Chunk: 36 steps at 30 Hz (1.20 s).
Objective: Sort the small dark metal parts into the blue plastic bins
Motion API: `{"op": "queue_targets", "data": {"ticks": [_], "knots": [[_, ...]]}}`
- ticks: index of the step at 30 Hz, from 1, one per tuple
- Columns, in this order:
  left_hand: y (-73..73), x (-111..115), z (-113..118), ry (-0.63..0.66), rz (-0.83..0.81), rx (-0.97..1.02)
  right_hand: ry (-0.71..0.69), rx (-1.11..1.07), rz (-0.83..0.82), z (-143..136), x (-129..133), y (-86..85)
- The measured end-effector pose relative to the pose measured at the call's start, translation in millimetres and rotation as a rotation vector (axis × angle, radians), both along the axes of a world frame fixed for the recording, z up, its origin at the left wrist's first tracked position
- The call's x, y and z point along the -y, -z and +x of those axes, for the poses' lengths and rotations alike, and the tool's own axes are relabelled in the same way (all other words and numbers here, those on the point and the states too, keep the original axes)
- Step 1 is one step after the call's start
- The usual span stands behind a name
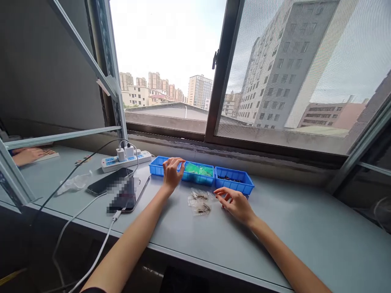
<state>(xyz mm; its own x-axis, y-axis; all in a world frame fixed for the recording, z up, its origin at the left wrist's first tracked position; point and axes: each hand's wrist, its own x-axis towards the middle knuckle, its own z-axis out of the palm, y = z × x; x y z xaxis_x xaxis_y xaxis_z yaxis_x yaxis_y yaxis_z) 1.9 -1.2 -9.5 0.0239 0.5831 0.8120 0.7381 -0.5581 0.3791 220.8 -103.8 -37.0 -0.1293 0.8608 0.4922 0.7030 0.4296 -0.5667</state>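
Note:
My left hand (172, 174) is raised over the front of the row of blue bins, near where the left blue bin (157, 166) meets the middle blue bin (198, 179). Its fingers are loosely curved, and I see nothing held in them. Green packets (199, 169) fill that middle bin. On the desk, my right hand (236, 204) has bent, parted fingers, their tips beside small clear plastic bags (200, 202) with thin metallic pieces inside. Whether the fingertips touch the bags I cannot tell. Small dark pieces (229, 179) lie in the right blue bin (244, 188).
Left of the bins lie a phone (126, 197) on a tablet-like slab, a dark phone (105, 182), a power strip (126, 161) with chargers, white cables (100, 250) and crumpled plastic (74, 183). A metal frame (117, 81) stands there; beyond it shows another person's hand (29, 155).

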Motion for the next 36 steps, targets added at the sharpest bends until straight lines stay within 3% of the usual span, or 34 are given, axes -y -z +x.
{"op": "queue_targets", "data": {"ticks": [6,13,25,30,36], "knots": [[-6.2,13.9,14.7,0.166,0.201,-0.182,0.029,0.074,0.053,1.6,-1.7,3.0],[3.0,21.8,34.9,0.294,0.348,-0.328,0.015,0.054,0.058,5.7,-1.7,0.4],[4.8,27.6,41.2,0.417,0.183,-0.432,0.074,0.069,0.014,8.1,-1.7,2.6],[9.3,28.4,42.4,0.486,0.002,-0.500,0.095,0.083,-0.007,8.7,-0.3,1.1],[10.9,30.8,45.0,0.457,-0.155,-0.520,0.072,0.085,0.003,8.8,0.0,-2.2]]}}
